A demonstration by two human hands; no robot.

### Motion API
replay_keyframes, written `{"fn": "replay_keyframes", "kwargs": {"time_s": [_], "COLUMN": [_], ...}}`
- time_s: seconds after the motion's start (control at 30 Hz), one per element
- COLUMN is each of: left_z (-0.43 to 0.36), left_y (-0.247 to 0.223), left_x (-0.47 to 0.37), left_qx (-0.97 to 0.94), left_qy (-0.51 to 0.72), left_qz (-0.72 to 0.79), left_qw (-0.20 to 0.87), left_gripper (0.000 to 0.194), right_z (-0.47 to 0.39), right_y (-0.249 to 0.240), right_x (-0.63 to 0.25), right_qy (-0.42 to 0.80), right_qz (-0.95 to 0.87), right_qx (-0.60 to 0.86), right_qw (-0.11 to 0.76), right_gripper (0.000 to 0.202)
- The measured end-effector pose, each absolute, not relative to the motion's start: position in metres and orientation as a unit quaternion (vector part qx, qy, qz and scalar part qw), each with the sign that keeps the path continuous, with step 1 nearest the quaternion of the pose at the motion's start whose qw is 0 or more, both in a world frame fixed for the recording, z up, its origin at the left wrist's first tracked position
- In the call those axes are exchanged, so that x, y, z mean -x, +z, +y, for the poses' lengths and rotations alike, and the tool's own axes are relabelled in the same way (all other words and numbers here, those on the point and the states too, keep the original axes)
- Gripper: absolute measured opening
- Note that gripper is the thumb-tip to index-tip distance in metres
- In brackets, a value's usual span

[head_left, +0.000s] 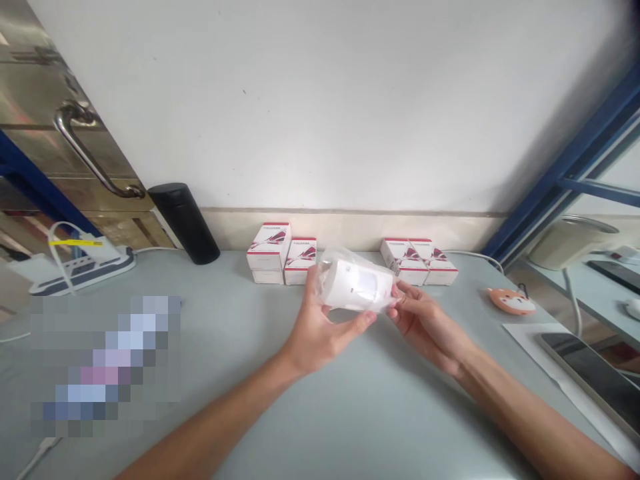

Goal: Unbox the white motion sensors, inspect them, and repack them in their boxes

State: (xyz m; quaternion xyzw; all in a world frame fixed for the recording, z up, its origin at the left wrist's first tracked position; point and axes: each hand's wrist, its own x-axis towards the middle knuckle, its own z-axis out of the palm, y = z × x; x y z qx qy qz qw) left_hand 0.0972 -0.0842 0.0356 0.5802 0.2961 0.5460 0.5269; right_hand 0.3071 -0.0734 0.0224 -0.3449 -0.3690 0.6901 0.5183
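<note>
Taking the held device as the dial's centre and twelve as the wall, a metal door handle (95, 153) is at the far left, toward ten o'clock. Near nine is a power strip (83, 273) with white plugs in it. At eight, a pixelated patch (110, 363) covers something on the bench (225, 413) that I cannot make out. A black flask (185, 223) stands by the wall at ten.

Also at ten, but close in, a red-and-white box (270, 240) rests on a lower box (267, 275), with a single box (301, 263) just beside them; those sides in view look closed.

The left hand (317, 333) comes in from seven, its fingers clamped around the left end of the white device (355, 285), thumb along the near side. The device is held up over the bench, out of any box but inside a clear bag (337, 255); the wrapping looks to be on all round, so unbagging appears undone. The right hand (430, 323), at four, has its fingers pinched on the bag's right end.

At two, a pair of boxes (404, 259) stands right behind that hand, which leaves little room to reach forward. At three lies an orange animal-face pouch (511, 301); toward four, a dark-screened gadget (595, 373) rests on a white sheet (520, 333), both outside the hands' way.
</note>
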Motion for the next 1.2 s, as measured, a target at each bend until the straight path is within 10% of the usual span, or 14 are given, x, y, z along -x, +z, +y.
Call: {"fn": "replay_keyframes", "kwargs": {"time_s": [0.13, 0.33, 0.77, 1.0, 1.2], "left_z": [-0.078, -0.056, -0.080, -0.067, -0.070], "left_y": [0.032, 0.027, 0.043, 0.058, 0.059], "left_x": [-0.088, -0.074, -0.089, -0.071, -0.073], "left_qx": [-0.682, -0.771, -0.630, -0.455, -0.525], "left_qy": [0.554, 0.489, 0.428, 0.281, 0.348], "left_qz": [0.303, 0.325, 0.463, 0.292, 0.250], "left_qw": [0.370, 0.246, 0.453, 0.793, 0.735], "left_gripper": [0.101, 0.038, 0.047, 0.073, 0.067], "right_z": [-0.068, -0.065, -0.076, -0.066, -0.063], "right_y": [0.020, 0.019, 0.012, 0.014, 0.018], "right_x": [-0.312, -0.318, -0.304, -0.310, -0.315], "right_qy": [0.677, 0.666, 0.253, 0.376, 0.530], "right_qz": [-0.367, -0.356, -0.604, -0.576, -0.496], "right_qx": [0.368, 0.387, 0.517, 0.535, 0.472], "right_qw": [0.521, 0.530, 0.551, 0.491, 0.501], "right_gripper": [0.044, 0.030, 0.033, 0.044, 0.037]}}
